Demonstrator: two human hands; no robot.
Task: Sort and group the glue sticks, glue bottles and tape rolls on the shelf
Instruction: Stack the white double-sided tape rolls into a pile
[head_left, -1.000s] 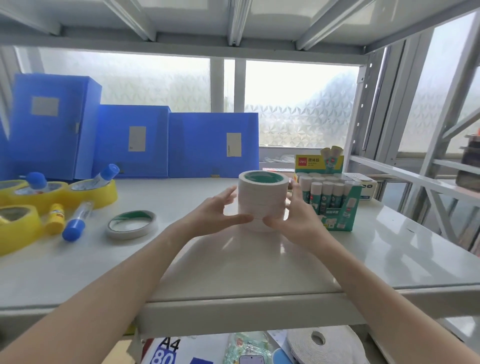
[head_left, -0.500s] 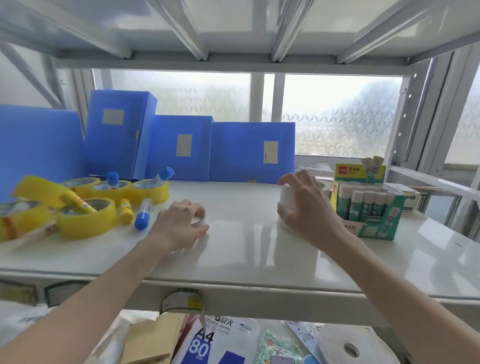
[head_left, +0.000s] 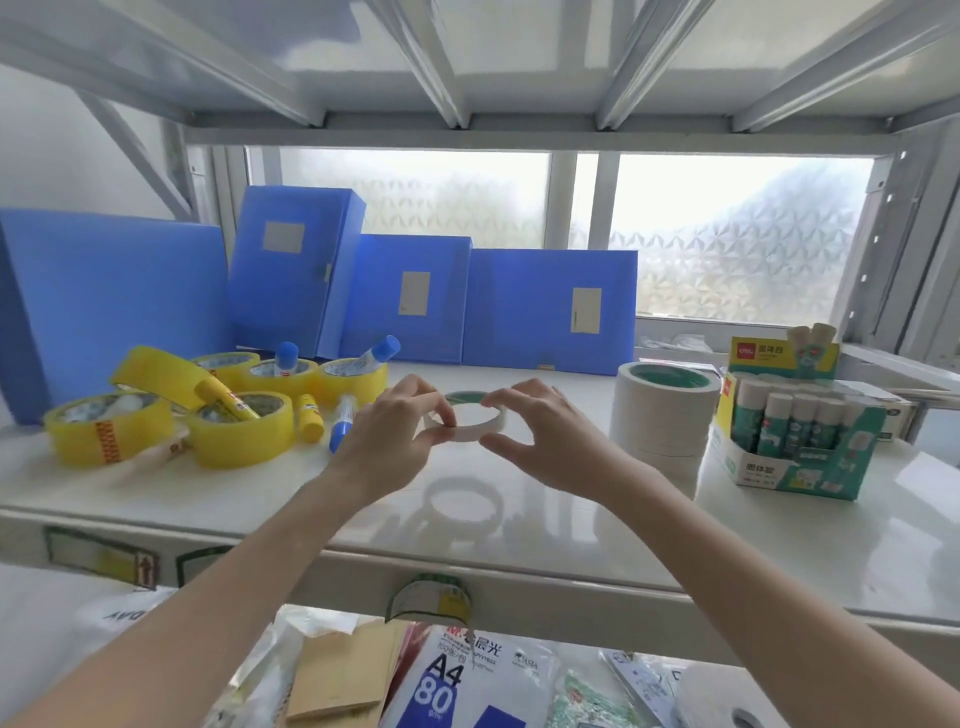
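Just left of the white tape stack (head_left: 662, 415), both hands hold 1 thin white tape roll (head_left: 475, 418) above the shelf (head_left: 519, 525), its reflection showing on the glossy surface below it. The left hand (head_left: 395, 434) pinches the roll's left rim between thumb and forefinger. The right hand (head_left: 540, 436) curves round the right rim, forefinger over the top and thumb spread wide beneath; whether the thumb touches the roll I cannot tell.

The step in hand looks like gathering white tape: this loose roll probably belongs on top of the stack. The next move would call for carrying it right, levelling it over the green-cored top, and setting it down centred so the column stays straight. The glue stick box (head_left: 795, 441) stands just right of the stack, so there is little room to spare on that side.

Well left of the stack lies the unsorted pile: yellow tape rolls (head_left: 239, 436), blue-capped glue bottles (head_left: 340, 428) and yellow glue sticks (head_left: 310, 418) mixed together, some resting inside or across the rolls. Blue file boxes (head_left: 550, 306) stand behind.

How many rolls make up the stack is hard to count, since the seams blur. The pile overlaps itself, so its contents cannot be fully numbered. Items behind the glue stick box are cut off and unclear.
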